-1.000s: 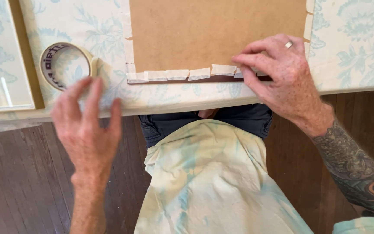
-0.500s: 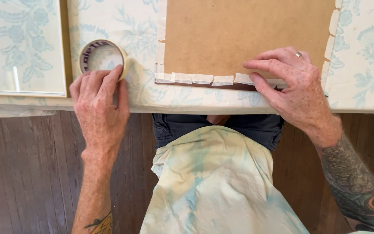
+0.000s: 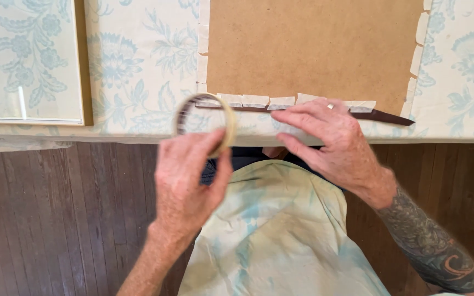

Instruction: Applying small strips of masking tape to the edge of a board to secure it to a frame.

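Left hand [image 3: 190, 178] grips the roll of masking tape [image 3: 204, 123] upright, lifted just off the table edge [image 3: 111, 134]. Right hand [image 3: 330, 140] lies open, fingers flat on the taped lower edge of the brown backing board [image 3: 314, 49]. That edge runs left to right; the roll sits at its left end, just beside the right hand's fingertips.

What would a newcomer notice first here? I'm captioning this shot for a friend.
The left hand lifts a roll of masking tape at centre. Beside it, the right hand presses on the near edge of a brown backing board, edged with short tape strips, on the floral tablecloth.
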